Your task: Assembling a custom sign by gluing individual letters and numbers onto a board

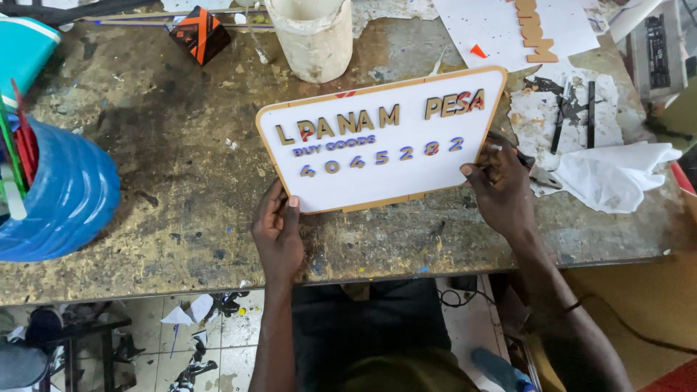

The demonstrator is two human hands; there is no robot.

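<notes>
You're working over a battered, paint-splashed workbench [181,145], its top scuffed dark and speckled, with a tiled floor littered with scraps showing below its front edge. Your left hand [278,231] is pinching the bottom-left corner of the white sign board [385,167], thumb lying on its face and fingers curling out of sight underneath. Your right hand [501,185] is closing on the board's right edge, thumb on top, and it is also clutching a small dark tool [537,174] whose shape is hard to make out behind your knuckles. The board is sitting tilted near the middle of the bench, wood-trimmed, carrying raised letters and a row of numerals, a few tinted red or blue.

Behind it, a grubby white bucket [314,36] is standing with its top cut off by the frame. A blue ribbed container [62,196] is spilling off the left edge, only partly visible. To the right, a crumpled white cloth [617,174] is lying beside two thin black blades [573,109] on torn paper. An orange-and-black box [200,33] is resting at the far side, and a strip of cut wooden letters [534,33] is running out of the top.
</notes>
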